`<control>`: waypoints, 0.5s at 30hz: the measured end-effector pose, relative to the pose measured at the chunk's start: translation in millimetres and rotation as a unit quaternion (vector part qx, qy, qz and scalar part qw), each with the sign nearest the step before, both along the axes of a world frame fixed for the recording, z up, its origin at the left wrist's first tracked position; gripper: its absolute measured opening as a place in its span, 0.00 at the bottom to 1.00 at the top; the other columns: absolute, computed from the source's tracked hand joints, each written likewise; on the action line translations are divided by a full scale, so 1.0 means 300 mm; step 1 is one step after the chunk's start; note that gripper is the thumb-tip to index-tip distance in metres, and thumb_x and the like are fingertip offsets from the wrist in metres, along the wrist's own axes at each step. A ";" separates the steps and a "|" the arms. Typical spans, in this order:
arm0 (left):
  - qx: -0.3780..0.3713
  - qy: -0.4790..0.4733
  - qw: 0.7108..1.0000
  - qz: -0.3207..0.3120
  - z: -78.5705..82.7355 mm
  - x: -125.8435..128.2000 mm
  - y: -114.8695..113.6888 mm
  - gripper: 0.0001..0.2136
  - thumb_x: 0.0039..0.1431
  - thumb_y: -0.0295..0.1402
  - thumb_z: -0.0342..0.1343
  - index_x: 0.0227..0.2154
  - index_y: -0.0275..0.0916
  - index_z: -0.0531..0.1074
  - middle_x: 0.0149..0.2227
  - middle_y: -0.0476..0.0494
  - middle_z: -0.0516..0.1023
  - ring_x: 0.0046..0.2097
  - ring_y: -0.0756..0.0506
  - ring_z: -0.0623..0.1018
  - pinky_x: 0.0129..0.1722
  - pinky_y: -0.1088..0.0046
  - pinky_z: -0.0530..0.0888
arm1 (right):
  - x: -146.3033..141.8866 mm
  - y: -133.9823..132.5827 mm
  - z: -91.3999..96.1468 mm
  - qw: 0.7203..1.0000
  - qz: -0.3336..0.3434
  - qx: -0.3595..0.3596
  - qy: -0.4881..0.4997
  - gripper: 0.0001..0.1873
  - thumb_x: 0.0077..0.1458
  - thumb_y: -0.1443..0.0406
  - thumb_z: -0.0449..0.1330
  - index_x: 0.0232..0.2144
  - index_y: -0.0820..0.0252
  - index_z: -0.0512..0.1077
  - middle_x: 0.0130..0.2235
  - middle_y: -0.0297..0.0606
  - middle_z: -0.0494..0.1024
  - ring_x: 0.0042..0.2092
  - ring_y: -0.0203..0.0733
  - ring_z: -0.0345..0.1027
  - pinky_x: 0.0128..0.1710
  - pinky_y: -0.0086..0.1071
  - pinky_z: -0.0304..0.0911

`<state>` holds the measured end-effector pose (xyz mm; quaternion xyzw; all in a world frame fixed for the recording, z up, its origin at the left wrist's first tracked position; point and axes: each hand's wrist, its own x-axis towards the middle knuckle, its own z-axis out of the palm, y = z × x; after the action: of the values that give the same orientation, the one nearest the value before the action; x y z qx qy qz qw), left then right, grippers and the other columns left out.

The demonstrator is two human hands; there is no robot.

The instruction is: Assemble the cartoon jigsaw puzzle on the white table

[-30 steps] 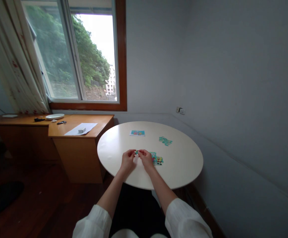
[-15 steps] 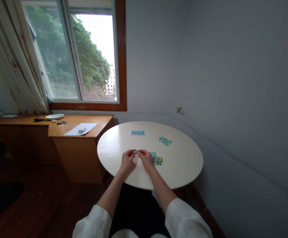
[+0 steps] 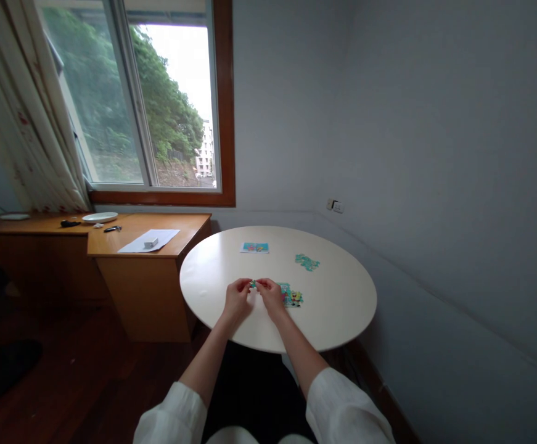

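Observation:
Above the white oval table [image 3: 342,308], my left hand [image 3: 237,298] and my right hand [image 3: 272,297] meet fingertip to fingertip. Between them they pinch a small green jigsaw puzzle piece [image 3: 253,284]; whether it is one piece or two joined is too small to tell. Partly behind my right hand lies a joined section of the jigsaw puzzle [image 3: 295,298], with a yellow cartoon figure on it. Farther back on the right is a pile of loose teal puzzle pieces [image 3: 307,263]. A blue picture card [image 3: 254,248] lies flat near the table's far edge.
A wooden desk [image 3: 143,280] stands left of the table, below the window. It carries a white sheet of paper [image 3: 166,235] with a small white box [image 3: 151,243] on it, a white plate [image 3: 100,217] and dark small items. The wall [image 3: 434,185] runs close along the right.
The view has shifted very slightly. Both hands keep nearly the same pose around the puzzle piece, and the things on the table stay where they were.

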<state>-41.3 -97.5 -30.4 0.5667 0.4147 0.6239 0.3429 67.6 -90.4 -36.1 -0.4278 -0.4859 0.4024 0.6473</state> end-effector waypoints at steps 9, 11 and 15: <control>0.001 0.003 1.000 -0.012 -0.002 -0.003 0.000 0.08 0.43 0.32 0.57 0.27 0.34 0.74 0.27 0.42 0.77 0.30 0.48 0.75 0.31 0.73 0.71 | -0.006 -0.003 0.009 1.000 0.022 -0.012 0.014 0.10 0.35 0.60 0.59 0.22 0.61 0.69 0.21 0.33 0.72 0.23 0.35 0.65 0.24 0.28 0.61; 0.001 -0.001 1.000 -0.014 -0.004 -0.003 0.002 0.07 0.42 0.31 0.58 0.26 0.34 0.73 0.26 0.43 0.77 0.30 0.48 0.75 0.32 0.73 0.71 | -0.010 -0.003 0.008 1.000 0.018 -0.004 0.006 0.09 0.36 0.61 0.59 0.22 0.61 0.68 0.21 0.33 0.72 0.23 0.35 0.65 0.25 0.29 0.62; -0.007 -0.011 1.000 -0.011 0.000 -0.005 0.002 0.07 0.40 0.31 0.57 0.25 0.33 0.72 0.23 0.45 0.75 0.27 0.49 0.74 0.29 0.75 0.70 | -0.026 -0.004 0.002 0.999 -0.016 0.030 -0.040 0.08 0.37 0.62 0.58 0.23 0.61 0.67 0.23 0.33 0.72 0.25 0.36 0.66 0.27 0.30 0.63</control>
<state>-42.8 -96.7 -30.6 0.5620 0.4093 0.6234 0.3577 59.6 -91.6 -35.4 -0.4316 -0.5165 0.3592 0.6465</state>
